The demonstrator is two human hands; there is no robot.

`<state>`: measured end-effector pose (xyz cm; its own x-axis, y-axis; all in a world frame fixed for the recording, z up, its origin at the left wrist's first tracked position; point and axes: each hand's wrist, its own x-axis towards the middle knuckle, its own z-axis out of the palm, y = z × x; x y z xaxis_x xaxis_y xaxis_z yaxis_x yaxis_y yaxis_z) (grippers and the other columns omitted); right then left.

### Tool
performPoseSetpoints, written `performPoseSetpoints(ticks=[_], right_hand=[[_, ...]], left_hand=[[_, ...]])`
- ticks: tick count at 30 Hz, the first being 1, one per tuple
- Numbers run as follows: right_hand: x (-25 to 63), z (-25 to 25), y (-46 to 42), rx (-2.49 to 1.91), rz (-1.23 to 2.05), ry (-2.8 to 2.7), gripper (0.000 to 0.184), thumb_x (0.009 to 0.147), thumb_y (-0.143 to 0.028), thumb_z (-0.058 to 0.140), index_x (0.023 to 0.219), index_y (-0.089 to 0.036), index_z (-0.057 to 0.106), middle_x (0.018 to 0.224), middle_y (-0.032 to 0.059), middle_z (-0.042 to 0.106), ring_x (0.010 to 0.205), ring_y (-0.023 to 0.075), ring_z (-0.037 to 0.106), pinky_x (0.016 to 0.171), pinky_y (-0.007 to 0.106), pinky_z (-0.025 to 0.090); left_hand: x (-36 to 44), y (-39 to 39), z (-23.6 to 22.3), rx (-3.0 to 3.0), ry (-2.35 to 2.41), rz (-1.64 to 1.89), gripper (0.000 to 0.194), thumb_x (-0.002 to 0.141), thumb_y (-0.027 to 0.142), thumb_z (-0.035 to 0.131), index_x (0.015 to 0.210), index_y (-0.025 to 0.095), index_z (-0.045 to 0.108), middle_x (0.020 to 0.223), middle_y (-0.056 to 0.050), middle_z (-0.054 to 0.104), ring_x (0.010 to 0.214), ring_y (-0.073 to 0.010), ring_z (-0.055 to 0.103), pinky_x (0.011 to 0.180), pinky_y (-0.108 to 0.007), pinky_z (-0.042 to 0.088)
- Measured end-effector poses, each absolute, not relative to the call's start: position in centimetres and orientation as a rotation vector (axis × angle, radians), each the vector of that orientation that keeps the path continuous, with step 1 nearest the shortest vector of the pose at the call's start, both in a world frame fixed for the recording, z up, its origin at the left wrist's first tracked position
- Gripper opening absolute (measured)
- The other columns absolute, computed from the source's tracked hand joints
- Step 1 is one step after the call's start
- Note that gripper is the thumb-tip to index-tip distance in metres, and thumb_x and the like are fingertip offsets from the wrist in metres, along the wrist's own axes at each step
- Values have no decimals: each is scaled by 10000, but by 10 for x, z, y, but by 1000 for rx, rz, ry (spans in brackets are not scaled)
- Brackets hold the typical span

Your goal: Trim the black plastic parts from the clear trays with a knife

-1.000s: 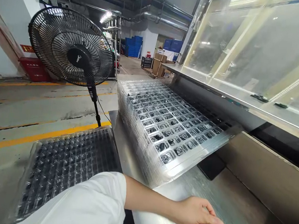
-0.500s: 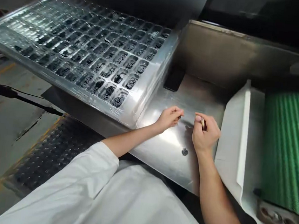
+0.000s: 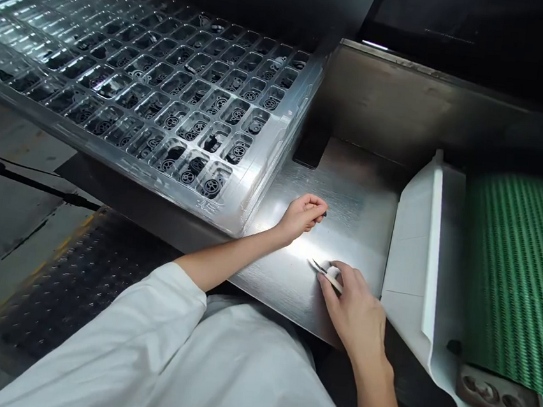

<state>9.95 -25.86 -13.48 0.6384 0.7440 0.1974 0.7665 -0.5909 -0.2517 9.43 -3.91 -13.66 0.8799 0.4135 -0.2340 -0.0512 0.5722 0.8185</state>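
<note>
My left hand rests on the steel bench beside the tray stack, fingers curled, pinching a small dark part at its fingertips. Lower on the bench, my right hand presses down with its fingers closed round a pair of tweezers, whose tips point left. The small round black part seen on the bench a moment ago is hidden under that hand. A stack of clear plastic trays with several small black round parts in its cells lies at the left.
A white plastic guard borders a green ribbed conveyor belt on the right. Another tray of dark parts sits lower left, over the floor. A black block stands at the bench's back, by the steel back wall.
The view swung down from the fan and the hall to the bench. My right hand dropped from beside the left hand down onto the spot where the loose black part lay.
</note>
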Motion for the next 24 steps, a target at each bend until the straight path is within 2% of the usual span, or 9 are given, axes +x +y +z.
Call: performPoseSetpoints(ticks=[3,6,10,13,16,19,24], right_hand=[[100,-144,-266,-2488,-95,-1242,473,1147,-580,292,1135,-224,603,922,25,615,683,233,612,524,330,333],[103,-146,-269,-2349,-71,-1298,426,1153,-565,342,1091,-229,596,953,26,613,758,231,636,570,324,382],[105,-143,-267,-2197,30,-1260,235,1129,-413,447,1109,-237,602,947,7,624,799,205,643,679,297,443],[108,-143,-260,-2194,22,-1231,191,1088,-351,458,1035,-245,607,939,8,638,791,209,644,691,307,439],[113,-144,-253,-2229,8,-1222,217,1069,-410,476,1023,-244,608,931,13,639,779,217,644,667,315,433],[118,-143,-252,-2292,-10,-1166,323,1066,-530,466,1058,-242,611,931,27,649,779,238,649,646,325,434],[120,-138,-263,-2603,63,-1022,461,1033,-680,402,1003,-265,600,971,33,696,754,296,655,563,333,345]], left_hand=[[95,-39,-140,944,406,299,102,945,190,653,902,157,567,643,29,583,404,-9,280,425,-157,173],[93,-38,-142,940,387,300,100,938,206,671,910,148,594,650,21,591,403,-8,270,423,-166,163],[90,-35,-141,918,359,272,103,942,221,644,961,122,668,644,18,573,399,-7,247,419,-177,133],[89,-34,-139,897,345,251,123,941,205,607,962,108,681,635,13,563,396,-10,240,414,-181,117],[90,-33,-138,877,371,241,114,932,191,585,938,113,668,622,16,553,390,-12,240,412,-177,116],[90,-33,-136,853,400,245,85,919,181,582,926,128,649,623,18,557,387,-13,250,413,-167,131],[89,-33,-135,848,399,258,72,904,137,559,924,135,628,634,17,563,398,-18,278,417,-160,149]])
